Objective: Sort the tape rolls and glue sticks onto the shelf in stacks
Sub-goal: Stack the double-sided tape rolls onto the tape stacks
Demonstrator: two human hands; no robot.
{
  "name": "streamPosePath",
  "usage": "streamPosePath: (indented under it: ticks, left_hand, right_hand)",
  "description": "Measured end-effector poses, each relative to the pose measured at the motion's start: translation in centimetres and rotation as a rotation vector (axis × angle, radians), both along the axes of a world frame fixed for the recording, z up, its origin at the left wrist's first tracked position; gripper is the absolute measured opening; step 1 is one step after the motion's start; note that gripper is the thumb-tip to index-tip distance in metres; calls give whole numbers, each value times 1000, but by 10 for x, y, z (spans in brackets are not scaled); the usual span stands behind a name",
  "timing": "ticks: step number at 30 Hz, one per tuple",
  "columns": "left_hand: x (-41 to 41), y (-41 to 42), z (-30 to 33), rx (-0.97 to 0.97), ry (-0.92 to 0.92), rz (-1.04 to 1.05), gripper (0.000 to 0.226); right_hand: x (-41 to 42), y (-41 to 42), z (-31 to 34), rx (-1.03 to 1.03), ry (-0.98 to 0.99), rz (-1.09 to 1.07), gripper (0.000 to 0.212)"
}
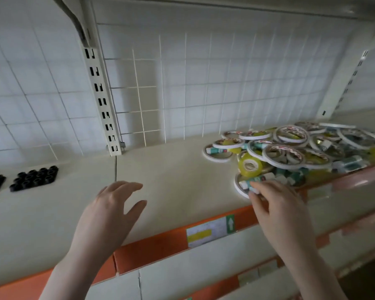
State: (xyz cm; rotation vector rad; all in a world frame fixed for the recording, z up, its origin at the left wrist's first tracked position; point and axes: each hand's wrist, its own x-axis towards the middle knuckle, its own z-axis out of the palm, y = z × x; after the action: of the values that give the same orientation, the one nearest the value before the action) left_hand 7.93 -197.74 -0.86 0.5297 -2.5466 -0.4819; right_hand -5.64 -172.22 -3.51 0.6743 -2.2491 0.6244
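Head view: we see the left hand (110,213) nearest, palm down over bare shelf (182,180), fingers spread and relaxed, gripping nothing. Right hand (277,208) reaches to the near edge of the pile, fingertips pinching a glue stick (250,182) that lies on a flat white tape ring (239,188); fingers curled round it.

Below both wrists, the orange shelf-edge strip (152,247) carries a price label (206,232), white with a yellow band, next to a green tag with a white up arrow (230,224). Text too blurred to read. More orange-edged shelves sit underneath.

Further in, the mixed pile (290,148) occupies the right part of the shelf: thin white tape rings with red-printed inserts, a thicker yellow-clear tape roll (249,164) and teal-and-white glue sticks, all jumbled, nothing stacked. Insert print unreadable.

Far left, on the adjoining shelf, small black parts (35,178) sit in tight clusters. Behind: slotted upright (100,98) and white wire grid back panel (204,83).
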Motion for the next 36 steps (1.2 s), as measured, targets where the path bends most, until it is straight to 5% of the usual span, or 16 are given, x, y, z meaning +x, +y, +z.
streamPosePath:
  ticks: [15,24,36]
  left_hand:
    - [-97,142,-15,56,1,207,27]
    - [-103,150,-8,15,-1,242,28]
    - [-123,149,2,-1,26,156,30]
  right_hand:
    - [-128,103,15,2,27,285,4]
    - [-148,99,7,188,57,400,22]
    - [-158,107,21,216,153,349,16]
